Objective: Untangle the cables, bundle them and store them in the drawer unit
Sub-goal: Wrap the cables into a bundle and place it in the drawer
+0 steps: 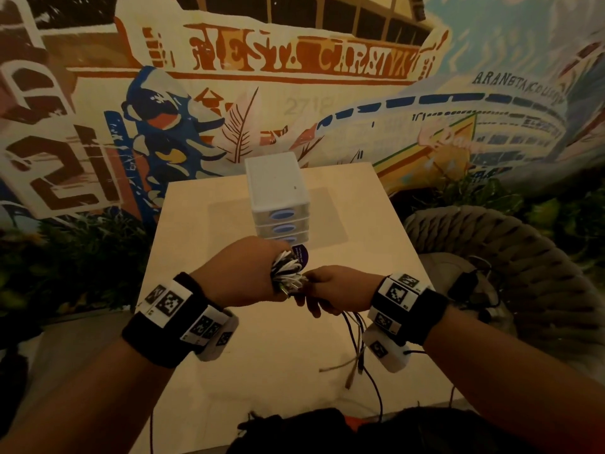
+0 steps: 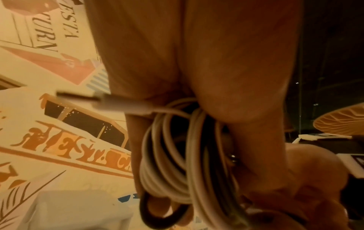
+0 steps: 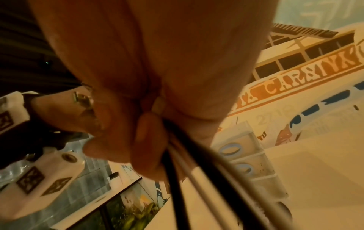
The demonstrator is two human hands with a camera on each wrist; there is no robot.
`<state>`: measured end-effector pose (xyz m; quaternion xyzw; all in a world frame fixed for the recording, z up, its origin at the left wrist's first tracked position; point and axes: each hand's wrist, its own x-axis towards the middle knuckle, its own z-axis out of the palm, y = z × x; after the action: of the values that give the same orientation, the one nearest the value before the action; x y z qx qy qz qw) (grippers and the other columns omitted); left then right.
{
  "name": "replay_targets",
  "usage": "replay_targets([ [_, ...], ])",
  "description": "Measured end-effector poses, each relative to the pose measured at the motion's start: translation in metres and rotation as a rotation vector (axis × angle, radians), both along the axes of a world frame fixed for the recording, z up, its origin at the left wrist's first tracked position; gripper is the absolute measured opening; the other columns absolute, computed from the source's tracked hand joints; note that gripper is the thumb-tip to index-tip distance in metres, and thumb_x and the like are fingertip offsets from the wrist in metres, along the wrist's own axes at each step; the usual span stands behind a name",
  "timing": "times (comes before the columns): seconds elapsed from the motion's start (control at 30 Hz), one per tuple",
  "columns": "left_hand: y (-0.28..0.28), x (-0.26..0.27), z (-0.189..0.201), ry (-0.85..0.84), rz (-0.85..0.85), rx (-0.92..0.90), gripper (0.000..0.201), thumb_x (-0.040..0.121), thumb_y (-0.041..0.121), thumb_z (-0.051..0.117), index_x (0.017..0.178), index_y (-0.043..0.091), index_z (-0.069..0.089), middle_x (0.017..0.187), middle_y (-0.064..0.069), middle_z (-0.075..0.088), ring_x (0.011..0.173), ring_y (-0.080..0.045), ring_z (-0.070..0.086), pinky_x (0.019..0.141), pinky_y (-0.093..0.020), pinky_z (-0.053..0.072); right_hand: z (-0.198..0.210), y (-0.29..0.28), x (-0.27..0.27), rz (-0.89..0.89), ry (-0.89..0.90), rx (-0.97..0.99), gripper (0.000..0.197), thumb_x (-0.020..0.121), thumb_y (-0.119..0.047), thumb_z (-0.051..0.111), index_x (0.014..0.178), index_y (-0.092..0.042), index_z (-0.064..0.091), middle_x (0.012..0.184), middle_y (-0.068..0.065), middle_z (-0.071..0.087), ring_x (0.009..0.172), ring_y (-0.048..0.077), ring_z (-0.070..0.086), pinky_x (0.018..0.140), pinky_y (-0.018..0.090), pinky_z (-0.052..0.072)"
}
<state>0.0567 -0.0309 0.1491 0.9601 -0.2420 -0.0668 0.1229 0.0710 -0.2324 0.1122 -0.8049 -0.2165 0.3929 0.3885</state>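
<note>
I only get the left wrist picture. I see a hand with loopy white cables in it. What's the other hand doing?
Observer: The right hand pinches loose strands, black and white, beside the coil that the left hand grips.
Operator: Where do the strands go?
Observer: They hang below the right hand, and their ends lie on the table, next to a bit of twine.
Operator: Is the drawer box open?
Observer: No. The drawer unit stands just behind the hands, and all three drawers look closed.
</note>
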Motion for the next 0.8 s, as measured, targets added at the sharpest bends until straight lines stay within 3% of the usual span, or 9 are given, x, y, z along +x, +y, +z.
replay_targets([
  [0.07,-0.002,0.0,-0.003,0.011,-0.006,0.047,0.036,0.075,0.039,0.081,0.104,0.03,0.061,0.08,0.019,0.053,0.074,-0.006,0.053,0.072,-0.025,0.047,-0.005,0.0,0.002,-0.043,0.061,0.059,0.03,0.108,-0.027,0.043,0.094,-0.009,0.063,0.072,0.001,0.065,0.052,0.017,0.042,0.052,0.024,0.04],
  [0.17,-0.004,-0.003,-0.009,0.047,-0.022,0.098,0.041,0.078,0.04,0.079,0.111,0.027,0.059,0.095,0.009,0.067,0.086,-0.016,0.063,0.077,-0.032,0.052,-0.009,0.002,0.005,-0.106,0.18,0.136,0.028,0.107,-0.014,0.04,0.094,-0.007,0.064,0.075,0.004,0.069,0.05,0.017,0.038,0.047,0.023,0.035],
  [0.27,-0.004,-0.004,-0.013,0.067,-0.018,0.101,0.047,0.081,0.038,0.079,0.119,0.027,0.055,0.106,0.004,0.069,0.094,-0.02,0.065,0.078,-0.032,0.051,-0.009,0.004,0.006,-0.204,0.276,0.18,0.025,0.104,-0.004,0.038,0.099,0.004,0.062,0.08,0.012,0.07,0.047,0.016,0.036,0.042,0.021,0.032],
  [0.4,-0.004,-0.006,-0.022,0.08,-0.009,0.112,0.054,0.079,0.04,0.08,0.123,0.028,0.05,0.105,0.009,0.067,0.094,-0.018,0.065,0.078,-0.035,0.053,-0.007,0.002,0.01,-0.271,0.3,0.188,0.028,0.099,-0.007,0.043,0.09,0.003,0.067,0.082,0.017,0.073,0.047,0.018,0.04,0.044,0.023,0.033],
  [0.5,-0.008,-0.008,-0.033,0.06,0.009,0.143,0.049,0.085,0.033,0.075,0.125,0.026,0.048,0.103,0.006,0.066,0.091,-0.02,0.065,0.073,-0.034,0.052,-0.011,0.003,0.014,-0.315,0.327,0.177,0.038,0.099,-0.016,0.037,0.088,0.004,0.067,0.092,0.028,0.071,0.048,0.019,0.043,0.048,0.025,0.035],
  [0.57,-0.01,-0.009,-0.038,0.04,0.011,0.156,0.044,0.089,0.029,0.069,0.128,0.023,0.05,0.103,0.002,0.068,0.09,-0.023,0.065,0.074,-0.035,0.052,-0.014,0.004,0.016,-0.253,0.375,0.178,0.05,0.097,-0.033,0.031,0.09,0.001,0.066,0.093,0.026,0.07,0.05,0.019,0.047,0.05,0.025,0.036],
  [0.63,-0.013,-0.007,-0.038,0.043,0.019,0.189,0.043,0.088,0.028,0.069,0.128,0.022,0.052,0.106,0.0,0.069,0.093,-0.023,0.066,0.076,-0.035,0.053,-0.011,0.004,0.02,-0.129,0.381,0.118,0.055,0.087,-0.047,0.037,0.096,-0.004,0.07,0.093,0.016,0.073,0.057,0.019,0.058,0.052,0.025,0.04],
  [0.8,-0.024,-0.005,-0.033,0.066,-0.002,0.263,0.029,0.091,0.03,0.066,0.116,0.016,0.058,0.102,-0.002,0.068,0.09,-0.023,0.065,0.07,-0.03,0.046,0.009,0.013,0.028,0.113,0.245,-0.148,0.036,0.091,-0.041,0.068,0.106,-0.008,0.072,0.1,0.01,0.075,0.082,0.02,0.074,0.063,0.027,0.049],
])
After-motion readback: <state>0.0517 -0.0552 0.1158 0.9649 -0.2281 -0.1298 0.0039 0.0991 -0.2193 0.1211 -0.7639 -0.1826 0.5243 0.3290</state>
